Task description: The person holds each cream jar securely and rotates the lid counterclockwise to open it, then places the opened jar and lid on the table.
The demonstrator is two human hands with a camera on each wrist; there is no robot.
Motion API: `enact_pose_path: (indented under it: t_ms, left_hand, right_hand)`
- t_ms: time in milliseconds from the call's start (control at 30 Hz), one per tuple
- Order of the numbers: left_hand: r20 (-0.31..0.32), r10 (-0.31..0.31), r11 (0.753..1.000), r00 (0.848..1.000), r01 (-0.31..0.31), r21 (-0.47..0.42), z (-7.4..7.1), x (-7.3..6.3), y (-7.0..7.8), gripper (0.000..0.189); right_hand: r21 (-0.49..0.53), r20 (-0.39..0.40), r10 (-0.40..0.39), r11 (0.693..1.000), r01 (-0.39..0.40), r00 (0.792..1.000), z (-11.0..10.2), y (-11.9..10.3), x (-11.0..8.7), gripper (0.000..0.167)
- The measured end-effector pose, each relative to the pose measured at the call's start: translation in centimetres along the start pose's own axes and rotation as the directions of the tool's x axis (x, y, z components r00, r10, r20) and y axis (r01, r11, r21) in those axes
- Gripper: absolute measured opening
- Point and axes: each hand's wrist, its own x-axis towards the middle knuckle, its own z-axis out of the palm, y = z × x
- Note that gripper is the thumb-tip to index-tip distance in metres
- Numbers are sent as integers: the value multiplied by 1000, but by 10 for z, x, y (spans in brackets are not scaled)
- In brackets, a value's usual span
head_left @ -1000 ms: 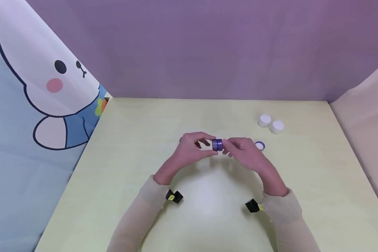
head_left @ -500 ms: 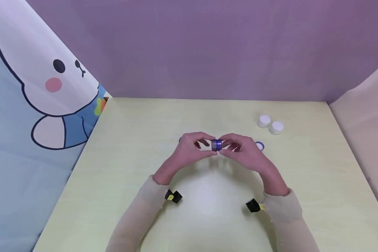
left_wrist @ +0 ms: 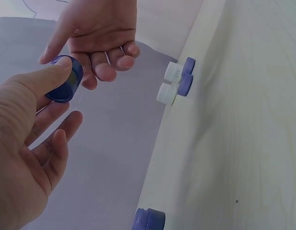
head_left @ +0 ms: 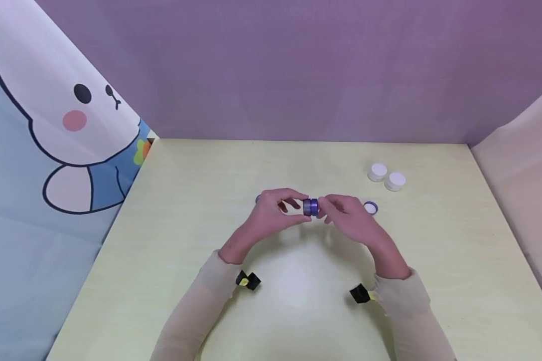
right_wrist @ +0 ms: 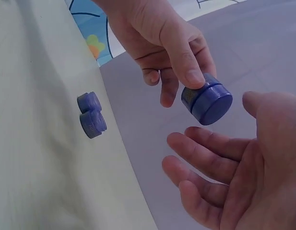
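My left hand [head_left: 273, 213] pinches a small blue jar [head_left: 310, 207] between thumb and fingers, above the table. The jar lies on its side, its blue lid [right_wrist: 217, 104] facing my right hand [head_left: 351, 219]. That hand is beside the lid; in the right wrist view its fingers [right_wrist: 205, 155] are relaxed and spread, with a gap to the lid. Two more blue jars [right_wrist: 92, 122] stand on the table in the right wrist view, mostly hidden behind my left hand in the head view.
Two white round containers [head_left: 377, 172] stand toward the back right of the pale table [head_left: 208, 170]. A blue-rimmed lid [head_left: 371, 208] with a white inside lies near my right hand; the left wrist view shows two blue discs [left_wrist: 186, 84] there. A purple cloth [head_left: 298, 70] hangs behind.
Half a second ago my right thumb and fingers were around the lid; now they have come off it, as in the pose a second ago. The left hand keeps its hold, nearly still.
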Motion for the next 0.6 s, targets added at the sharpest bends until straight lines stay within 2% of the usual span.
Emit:
enact_pose_path:
  t_ms: [133,300,467,600]
  left_hand:
    - [4,-1,1000,1000,1,15,0,0,0,38]
    - [8,-7,1000,1000,7,9,0,0,-1,39]
    - [11,-13,999,1000,13,29,1,0,-1,39]
    - [15,-18,999,1000,17,52,0,0,-1,39]
  right_hand:
    - [43,30,-16,999,15,999,0,-2,-1,33]
    - [118,40,-78,990,72,996,-2,1,-1,22]
    - [112,17,-143,984,140,990,-4,4,0,33]
    - [83,9,-114,990,113,993,-5,1,-1,38]
